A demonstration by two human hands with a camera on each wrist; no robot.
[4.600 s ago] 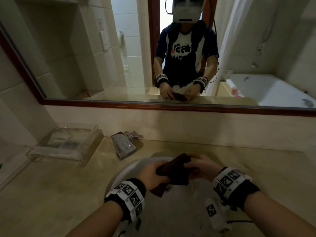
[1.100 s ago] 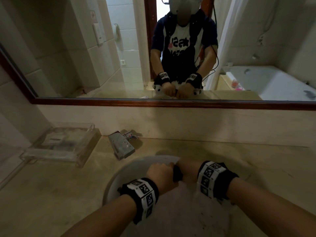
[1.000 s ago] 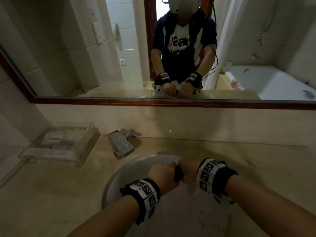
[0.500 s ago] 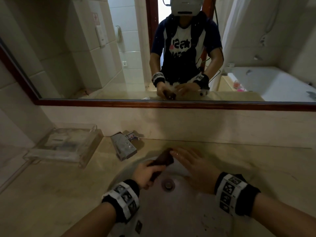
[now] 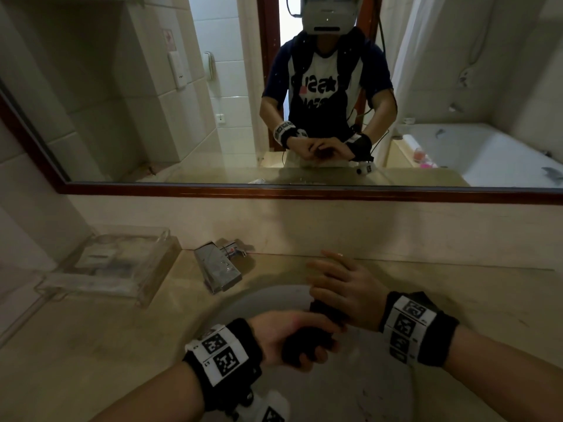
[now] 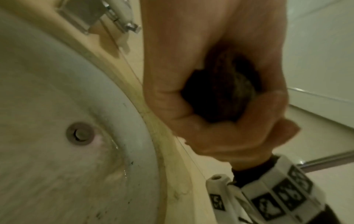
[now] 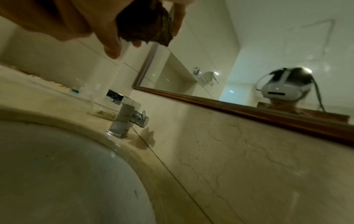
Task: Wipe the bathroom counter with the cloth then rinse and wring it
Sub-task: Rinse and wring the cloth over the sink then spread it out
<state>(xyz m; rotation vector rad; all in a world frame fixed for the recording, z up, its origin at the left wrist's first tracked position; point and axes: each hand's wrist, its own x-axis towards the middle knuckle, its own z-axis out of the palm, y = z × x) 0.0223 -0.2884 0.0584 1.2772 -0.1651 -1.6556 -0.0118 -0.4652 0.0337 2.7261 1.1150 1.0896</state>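
Half a second ago only the left hand held the dark cloth over the sink; now the right hand clasps its far end too, fingers curling, likely for another wringing twist

Beige counter carries faucet, clear tray.

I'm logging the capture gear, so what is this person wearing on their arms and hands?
Both forearms are bare, and both hands wear no gloves. Each wrist carries a black fabric band wrapped with a white strip of square black-and-white markers: left wristband, right wristband. A small white camera housing hangs under the left wristband.
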